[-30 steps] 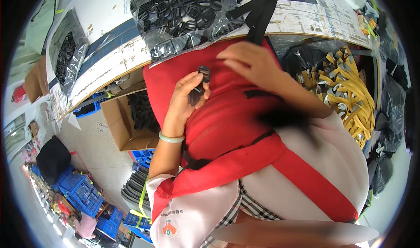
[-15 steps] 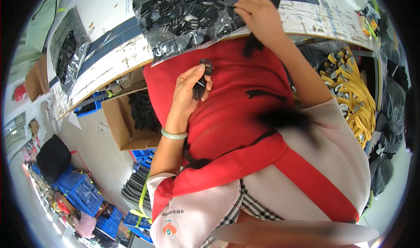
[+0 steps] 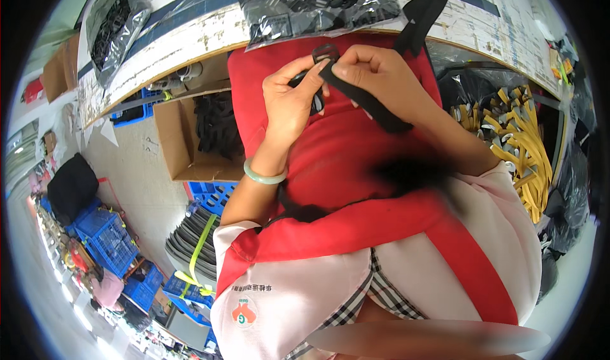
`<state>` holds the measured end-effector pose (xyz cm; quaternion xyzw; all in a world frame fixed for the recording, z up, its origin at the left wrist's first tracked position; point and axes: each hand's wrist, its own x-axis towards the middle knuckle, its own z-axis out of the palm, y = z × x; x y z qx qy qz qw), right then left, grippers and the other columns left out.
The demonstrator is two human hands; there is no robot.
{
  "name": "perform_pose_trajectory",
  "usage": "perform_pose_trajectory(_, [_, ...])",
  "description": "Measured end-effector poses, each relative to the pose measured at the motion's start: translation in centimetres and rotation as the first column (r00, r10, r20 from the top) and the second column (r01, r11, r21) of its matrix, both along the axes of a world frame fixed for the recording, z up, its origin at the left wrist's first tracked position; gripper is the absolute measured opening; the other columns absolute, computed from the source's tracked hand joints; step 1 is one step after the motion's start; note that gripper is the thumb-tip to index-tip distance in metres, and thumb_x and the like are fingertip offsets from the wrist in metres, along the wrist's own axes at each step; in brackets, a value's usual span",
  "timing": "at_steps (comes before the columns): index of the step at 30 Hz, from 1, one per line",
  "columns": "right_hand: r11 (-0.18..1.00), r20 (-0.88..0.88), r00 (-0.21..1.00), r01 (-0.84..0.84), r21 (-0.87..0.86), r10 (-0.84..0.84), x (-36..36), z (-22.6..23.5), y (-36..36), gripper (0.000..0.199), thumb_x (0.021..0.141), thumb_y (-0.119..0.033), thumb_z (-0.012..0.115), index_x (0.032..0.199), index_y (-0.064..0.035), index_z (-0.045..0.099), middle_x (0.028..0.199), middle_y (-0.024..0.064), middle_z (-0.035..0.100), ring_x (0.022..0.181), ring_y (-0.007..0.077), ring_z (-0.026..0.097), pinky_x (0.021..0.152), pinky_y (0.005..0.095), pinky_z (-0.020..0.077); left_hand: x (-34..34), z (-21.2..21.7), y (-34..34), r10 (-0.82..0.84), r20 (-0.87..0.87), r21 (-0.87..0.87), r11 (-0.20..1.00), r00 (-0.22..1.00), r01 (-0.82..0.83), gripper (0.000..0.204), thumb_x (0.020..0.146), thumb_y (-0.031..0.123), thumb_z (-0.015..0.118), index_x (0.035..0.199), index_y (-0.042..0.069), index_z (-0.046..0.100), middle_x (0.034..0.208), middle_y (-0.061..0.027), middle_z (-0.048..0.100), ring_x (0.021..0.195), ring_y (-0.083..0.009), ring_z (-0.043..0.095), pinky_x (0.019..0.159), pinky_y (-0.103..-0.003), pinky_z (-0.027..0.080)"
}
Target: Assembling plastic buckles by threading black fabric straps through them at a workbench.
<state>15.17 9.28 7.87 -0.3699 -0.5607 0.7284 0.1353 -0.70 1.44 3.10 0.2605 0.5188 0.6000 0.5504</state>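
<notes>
Workshop floor at far left holds blue crates [image 3: 105, 239] and an open cardboard box [image 3: 190, 138] under the edge of a worn table [image 3: 190, 39], where bags of black parts [image 3: 311, 4] lie. Near the middle, over a red apron [image 3: 356, 163], the left hand [image 3: 289, 103] pinches a small black buckle [image 3: 324, 52] in curled fingers. Just right, touching it, the right hand [image 3: 381, 80] grips a black strap [image 3: 368, 106] end between thumb and fingers at the buckle. Yellow straps [image 3: 515, 138] pile at the right
</notes>
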Motion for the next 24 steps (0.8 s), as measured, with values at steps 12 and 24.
perform_pose_trajectory(12, [0.929, -0.218, 0.943, 0.172, -0.327, -0.251, -1.3, -3.2, -0.3, 0.027, 0.091, -0.028, 0.063, 0.092, -0.0017, 0.061, 0.068, 0.0039, 0.059, 0.049, 0.0088, 0.053, 0.043, 0.021, 0.042, -0.1, -1.8, -0.3, 0.185, -0.612, 0.342, 0.939, 0.769, 0.046, 0.016, 0.082, -0.001, 0.068, 0.098, -0.001, 0.068, 0.077, -0.0083, 0.062, 0.062, -0.0124, 0.057, 0.052, -0.024, 0.043])
perform_pose_trajectory(24, [0.974, -0.142, 0.988, 0.022, -0.227, -0.055, -0.7, -3.5, -0.2, 0.038, 0.092, -0.026, 0.063, 0.119, -0.0007, 0.054, 0.081, 0.0034, 0.062, 0.062, 0.0091, 0.058, 0.056, 0.0203, 0.0469, -1.9, -1.9, -1.2, 0.081, -0.655, 0.277, 0.951, 0.751, 0.139, 0.021, 0.079, -0.002, 0.069, 0.1, -0.001, 0.069, 0.082, -0.0121, 0.064, 0.07, -0.0214, 0.062, 0.062, -0.028, 0.05])
